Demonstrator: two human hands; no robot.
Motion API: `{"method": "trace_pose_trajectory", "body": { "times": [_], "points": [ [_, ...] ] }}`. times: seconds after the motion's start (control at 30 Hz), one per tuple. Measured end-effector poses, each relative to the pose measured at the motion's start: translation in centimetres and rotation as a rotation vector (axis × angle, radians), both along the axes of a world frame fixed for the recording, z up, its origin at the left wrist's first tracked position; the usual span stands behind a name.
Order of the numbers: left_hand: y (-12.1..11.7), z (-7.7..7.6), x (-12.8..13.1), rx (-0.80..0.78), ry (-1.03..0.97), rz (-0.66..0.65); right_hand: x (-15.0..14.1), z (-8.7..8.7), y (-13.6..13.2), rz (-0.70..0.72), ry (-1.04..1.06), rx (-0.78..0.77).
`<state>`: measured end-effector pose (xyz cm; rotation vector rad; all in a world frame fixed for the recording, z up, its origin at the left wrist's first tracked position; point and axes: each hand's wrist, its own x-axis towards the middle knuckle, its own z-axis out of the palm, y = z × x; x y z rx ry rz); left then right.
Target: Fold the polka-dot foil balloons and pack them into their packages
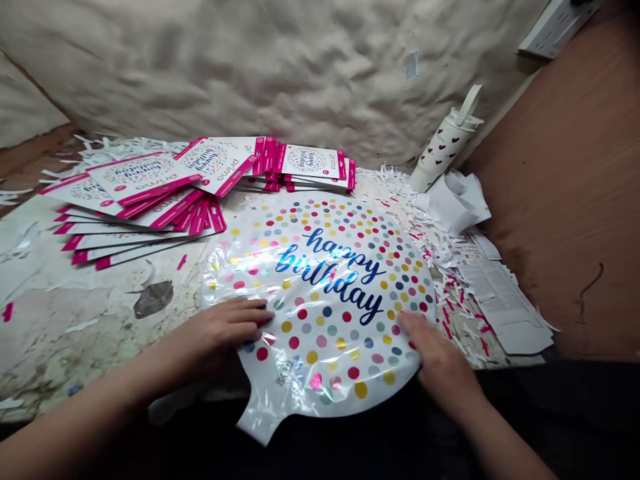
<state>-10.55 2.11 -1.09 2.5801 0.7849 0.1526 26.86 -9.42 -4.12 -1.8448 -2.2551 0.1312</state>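
Note:
A flat, uninflated foil balloon [330, 320] lies in front of me, white with coloured dots and blue "happy birthday" lettering. Its neck [267, 407] points toward me and hangs past the table's front edge. My left hand [220, 337] rests on the balloon's left part, its fingers stretched out flat on the surface. At the lower right rim, my right hand [435, 353] has the thumb on top and the other fingers around the edge, gripping the balloon. Those fingertips are hidden below the foil.
Several white and pink printed packages [145, 177] lie in fanned piles behind the balloon, with more packages [313, 163] beside them. A white tumbler with hearts [445, 150] leans at the back right. Paper shreds [470, 320], crumpled paper [457, 203] and a flattened carton [505, 300] lie along the right.

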Motion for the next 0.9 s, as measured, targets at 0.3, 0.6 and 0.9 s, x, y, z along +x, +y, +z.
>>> {"method": "trace_pose_trajectory", "body": {
  "times": [0.3, 0.6, 0.9],
  "points": [
    [-0.9, 1.3, 1.3, -0.042, 0.146, -0.162, -0.6, 7.5, 4.8, 0.382, 0.193, -0.441],
    [-1.5, 0.0, 2.4, -0.083, 0.176, -0.212, -5.8, 3.6, 11.7, 0.438, 0.064, -0.372],
    [-0.2, 2.0, 2.0, -0.167, -0.022, 0.027, 4.4, 7.4, 1.1, -0.081, 0.016, -0.336]
  ]
}}
